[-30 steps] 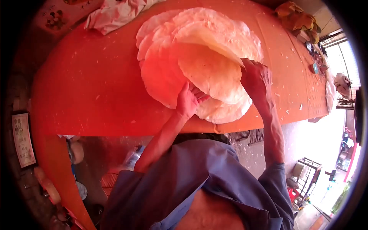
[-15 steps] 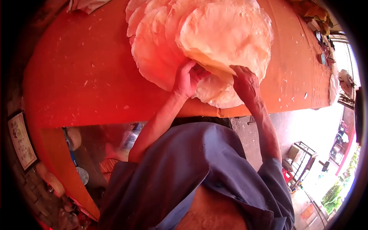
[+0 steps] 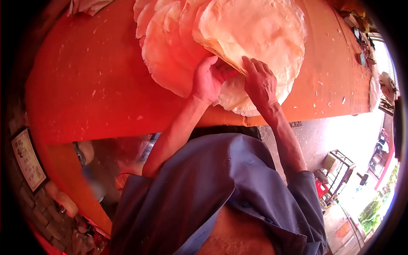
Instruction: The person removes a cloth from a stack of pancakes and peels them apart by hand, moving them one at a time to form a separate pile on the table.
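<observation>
Thin round flatbreads [image 3: 255, 25] lie in an overlapping pile, pale and slightly wrinkled, with ragged edges. My right hand [image 3: 260, 80] pinches the near edge of the top layers, which is raised and folded up a little; several thin layers show along it. My left hand [image 3: 207, 80] is turned palm up beside that edge, its thumb apart near the layers. Its fingers reach into the shadow beneath the lifted edge and are partly hidden. Below both hands, the lower flatbreads [image 3: 236, 98] extend to the front of the table.
An orange-red cover [image 3: 97, 85] drapes the table, with small flakes scattered over it. A pale cloth [image 3: 89, 5] lies at the far left. Various items [image 3: 361, 55] sit along the right edge. A metal-framed stand [image 3: 338, 170] is on the floor at right, and a framed sheet [image 3: 28, 159] at left.
My right hand has moved up and left with the flatbread edge, so more stacked layers show. My left hand has shifted slightly up, its fingers deeper under the edge.
</observation>
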Demonstrator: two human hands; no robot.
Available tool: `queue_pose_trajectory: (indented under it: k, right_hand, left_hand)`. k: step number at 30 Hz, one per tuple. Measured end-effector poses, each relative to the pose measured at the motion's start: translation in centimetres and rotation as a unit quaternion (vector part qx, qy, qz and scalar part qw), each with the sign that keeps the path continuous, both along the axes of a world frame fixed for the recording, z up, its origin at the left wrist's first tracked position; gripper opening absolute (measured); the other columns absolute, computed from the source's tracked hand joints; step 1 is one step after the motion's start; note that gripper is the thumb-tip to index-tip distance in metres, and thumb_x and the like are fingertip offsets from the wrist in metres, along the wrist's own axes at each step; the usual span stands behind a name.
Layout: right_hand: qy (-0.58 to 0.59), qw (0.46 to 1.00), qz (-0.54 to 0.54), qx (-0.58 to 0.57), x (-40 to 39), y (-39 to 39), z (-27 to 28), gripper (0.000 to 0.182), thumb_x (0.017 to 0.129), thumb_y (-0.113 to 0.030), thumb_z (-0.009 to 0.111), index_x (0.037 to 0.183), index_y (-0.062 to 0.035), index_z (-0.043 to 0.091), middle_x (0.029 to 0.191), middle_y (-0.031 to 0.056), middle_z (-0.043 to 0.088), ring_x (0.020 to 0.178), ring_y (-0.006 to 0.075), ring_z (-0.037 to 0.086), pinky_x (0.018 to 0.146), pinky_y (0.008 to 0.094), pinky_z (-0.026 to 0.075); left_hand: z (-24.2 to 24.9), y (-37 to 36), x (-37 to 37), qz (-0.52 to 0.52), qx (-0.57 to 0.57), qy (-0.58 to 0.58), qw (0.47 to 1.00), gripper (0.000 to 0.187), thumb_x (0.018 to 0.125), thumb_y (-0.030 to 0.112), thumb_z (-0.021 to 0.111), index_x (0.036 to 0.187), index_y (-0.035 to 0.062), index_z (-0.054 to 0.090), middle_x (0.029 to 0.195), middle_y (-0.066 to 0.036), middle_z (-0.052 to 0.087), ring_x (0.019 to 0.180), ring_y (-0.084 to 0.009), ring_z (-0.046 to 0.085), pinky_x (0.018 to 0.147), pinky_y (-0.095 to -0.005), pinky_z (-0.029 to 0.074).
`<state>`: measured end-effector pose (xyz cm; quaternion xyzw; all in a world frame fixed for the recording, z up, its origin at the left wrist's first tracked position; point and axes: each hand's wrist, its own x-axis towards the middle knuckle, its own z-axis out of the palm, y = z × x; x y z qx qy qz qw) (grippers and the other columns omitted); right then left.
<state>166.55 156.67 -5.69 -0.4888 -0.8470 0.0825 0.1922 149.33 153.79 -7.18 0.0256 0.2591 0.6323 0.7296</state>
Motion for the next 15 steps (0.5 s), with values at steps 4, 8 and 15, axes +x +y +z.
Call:
queue_pose_trajectory:
  k: [4, 8, 15]
  right_hand:
    - [-0.069, 0.997, 0.022, -0.031, 1.6, 4.4, 4.0, 0.027, 0.079, -0.004, 0.056, 0.102, -0.0136, 0.068, 0.081, 0.0144, 0.068, 0.072, 0.0335, 0.066, 0.064, 0.0415, 0.053]
    - [-0.036, 0.988, -0.118, 0.092, 1.0, 6.1, 16.0, 0.017, 0.085, -0.011, 0.056, 0.095, -0.0139, 0.069, 0.073, 0.0138, 0.065, 0.064, 0.0314, 0.065, 0.054, 0.0405, 0.050]
    - [-0.089, 0.993, 0.048, -0.069, 0.7, 5.3, 6.6, 0.014, 0.079, -0.008, 0.057, 0.088, -0.0123, 0.067, 0.067, 0.0159, 0.062, 0.067, 0.0344, 0.063, 0.059, 0.0446, 0.049]
  left_hand:
    - [-3.4, -0.7, -1.3, -0.007, -0.025, 0.066, 0.997, 0.038, 0.094, 0.027, 0.048, 0.121, 0.0001, 0.050, 0.110, -0.020, 0.060, 0.101, -0.0340, 0.061, 0.094, -0.0458, 0.049]
    - [-0.6, -2.3, -2.3, -0.033, -0.105, 0.263, 0.958, 0.037, 0.094, 0.020, 0.053, 0.123, -0.0036, 0.047, 0.104, -0.019, 0.060, 0.097, -0.0300, 0.063, 0.087, -0.0401, 0.053]
    - [-1.1, -3.3, -3.6, -0.013, -0.137, 0.276, 0.951, 0.030, 0.093, 0.013, 0.056, 0.118, -0.0032, 0.051, 0.102, -0.015, 0.063, 0.091, -0.0256, 0.066, 0.080, -0.0358, 0.055]
